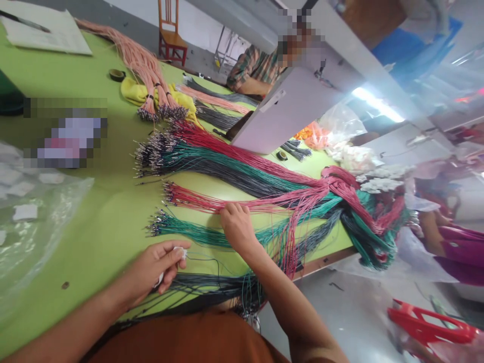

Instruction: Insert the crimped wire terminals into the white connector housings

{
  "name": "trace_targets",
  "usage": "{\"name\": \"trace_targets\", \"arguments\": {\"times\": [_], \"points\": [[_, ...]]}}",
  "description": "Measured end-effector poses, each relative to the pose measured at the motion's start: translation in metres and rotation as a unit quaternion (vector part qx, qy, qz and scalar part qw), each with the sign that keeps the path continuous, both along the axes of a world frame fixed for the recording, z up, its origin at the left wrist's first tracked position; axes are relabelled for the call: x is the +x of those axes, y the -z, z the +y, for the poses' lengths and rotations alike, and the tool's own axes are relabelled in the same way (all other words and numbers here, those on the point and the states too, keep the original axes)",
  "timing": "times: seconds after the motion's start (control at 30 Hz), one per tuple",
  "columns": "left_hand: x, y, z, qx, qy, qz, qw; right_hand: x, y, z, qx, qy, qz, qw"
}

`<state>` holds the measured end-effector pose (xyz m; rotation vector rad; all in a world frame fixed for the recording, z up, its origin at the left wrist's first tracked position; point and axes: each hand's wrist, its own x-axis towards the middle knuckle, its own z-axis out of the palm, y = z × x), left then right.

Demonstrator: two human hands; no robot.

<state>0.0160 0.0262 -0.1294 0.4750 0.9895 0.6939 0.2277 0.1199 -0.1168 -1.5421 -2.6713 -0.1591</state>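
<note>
My left hand pinches a small white connector, from which thin wires run right. Another bit of white shows under its palm. My right hand rests with curled fingers on the loose red wires; whether a wire is between its fingertips is too small to tell. Below those lie green wires with dark tipped ends, passing under my right wrist. Dark wires run along the table edge near my body. Thick red, green and black bundles stretch across behind both hands.
A plastic bag of white connectors lies at left. Pink bundles sit on a yellow cloth. A grey-white panel stands beyond the bundles, with a person behind it. White connectors are heaped at right.
</note>
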Motion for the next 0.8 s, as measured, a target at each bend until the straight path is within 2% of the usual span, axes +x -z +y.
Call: {"name": "trace_targets", "arguments": {"times": [0.07, 0.27, 0.4, 0.53, 0.6, 0.7, 0.8], "points": [[0.000, -0.001, 0.000, -0.003, -0.001, -0.002, 1.000, 0.007, 0.005, 0.009, 0.007, -0.014, -0.040, 0.999], [0.000, 0.002, 0.001, 0.009, 0.000, -0.009, 1.000, 0.017, 0.006, 0.006, 0.046, -0.008, 0.019, 0.999], [-0.001, 0.001, 0.000, 0.005, 0.000, -0.003, 1.000, 0.016, 0.010, 0.006, 0.046, -0.017, -0.003, 0.999], [-0.001, 0.001, 0.000, 0.007, 0.001, -0.009, 1.000, 0.020, 0.011, 0.010, 0.057, -0.008, 0.018, 0.998], [-0.002, 0.002, 0.001, 0.009, -0.001, -0.011, 1.000, 0.024, 0.005, 0.010, 0.066, 0.000, 0.073, 0.995], [-0.001, 0.004, 0.001, 0.013, 0.001, -0.012, 1.000, 0.025, -0.011, 0.000, 0.064, 0.020, 0.218, 0.974], [-0.001, 0.006, 0.001, 0.023, 0.016, -0.007, 1.000, 0.008, -0.027, -0.022, -0.026, -0.008, 0.333, 0.943]]}}
